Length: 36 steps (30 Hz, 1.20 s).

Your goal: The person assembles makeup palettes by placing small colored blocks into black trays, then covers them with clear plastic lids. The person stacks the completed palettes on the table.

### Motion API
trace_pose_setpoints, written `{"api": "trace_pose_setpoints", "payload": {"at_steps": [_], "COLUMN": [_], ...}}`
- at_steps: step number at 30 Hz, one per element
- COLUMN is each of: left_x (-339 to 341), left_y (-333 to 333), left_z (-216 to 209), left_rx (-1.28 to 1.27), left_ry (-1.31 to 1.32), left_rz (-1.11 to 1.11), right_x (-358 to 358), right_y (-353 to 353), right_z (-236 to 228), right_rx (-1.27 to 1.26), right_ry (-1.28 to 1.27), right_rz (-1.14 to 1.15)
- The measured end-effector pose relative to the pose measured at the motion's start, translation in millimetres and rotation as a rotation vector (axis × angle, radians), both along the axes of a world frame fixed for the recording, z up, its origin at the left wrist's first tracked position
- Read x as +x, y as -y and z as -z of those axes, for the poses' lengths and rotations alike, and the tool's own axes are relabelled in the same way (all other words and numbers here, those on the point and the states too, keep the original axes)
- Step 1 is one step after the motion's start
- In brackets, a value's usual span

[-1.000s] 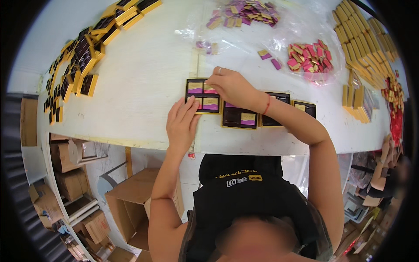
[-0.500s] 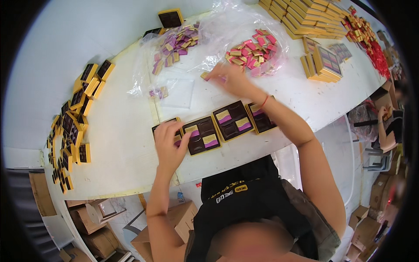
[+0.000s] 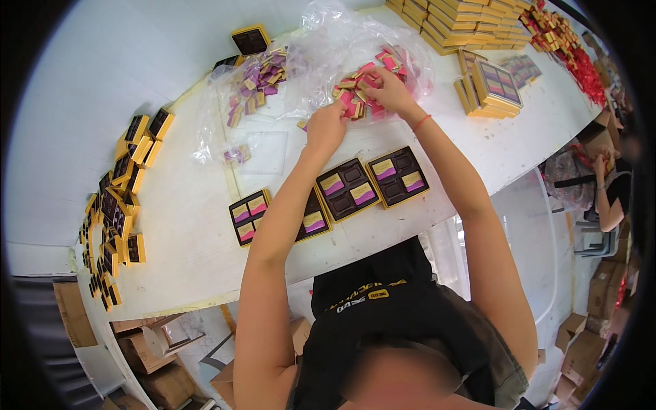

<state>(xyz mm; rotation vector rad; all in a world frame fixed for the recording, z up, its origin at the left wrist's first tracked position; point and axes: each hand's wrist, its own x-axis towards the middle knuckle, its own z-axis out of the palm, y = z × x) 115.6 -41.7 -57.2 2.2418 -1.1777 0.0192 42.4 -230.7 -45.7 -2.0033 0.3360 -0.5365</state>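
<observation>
My right hand [image 3: 387,90] reaches into a heap of pink-and-gold wrapped chocolates [image 3: 356,109], its fingertips closed on a piece there. At the heap's near left edge is my left hand [image 3: 326,127], fingers drawn together; what they pinch is hidden. Nearer me stands a row of dark-trayed gold boxes. The leftmost box [image 3: 236,205] holds purple-and-gold and pink-and-gold pieces. My left forearm covers much of the second box [image 3: 316,206]. In both the third box [image 3: 347,175] and the rightmost box [image 3: 393,191], two purple-and-gold pieces lie diagonally, with two bare wells.
Purple-and-gold chocolates [image 3: 263,75] lie on crumpled clear plastic [image 3: 311,58] at the back. Many dark-trayed boxes [image 3: 113,205] crowd the table's left side. Gold boxes [image 3: 451,27] are stacked at the back right, near filled boxes [image 3: 493,89]. Another person's hand [image 3: 601,167] shows far right.
My left hand has left the leftmost box and moved up to the pink heap, uncovering that box's pieces. My right hand has moved farther into the heap.
</observation>
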Motion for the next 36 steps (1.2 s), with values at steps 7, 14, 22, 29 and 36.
{"api": "trace_pose_setpoints", "payload": {"at_steps": [7,14,22,29,36], "left_x": [-19,18,-13,-92,-123], "left_y": [-4,8,-90,-214,-236], "left_z": [-32,-1,-37,-46,-42], "left_rx": [-0.090,0.082,-0.438,-0.274,-0.205], "left_ry": [-0.105,-0.033,-0.774,-0.617,-0.158], "left_rz": [-0.065,-0.099,0.066,-0.204,-0.242], "right_x": [-36,-54,-60,-72,-70], "right_y": [-11,-52,-73,-161,-182], "right_z": [-41,-68,-49,-31,-30], "right_rx": [0.563,0.552,0.345,0.280,-0.332], "right_ry": [0.079,0.150,0.054,-0.140,-0.025], "right_rz": [-0.060,-0.179,-0.440,-0.729,-0.685]}}
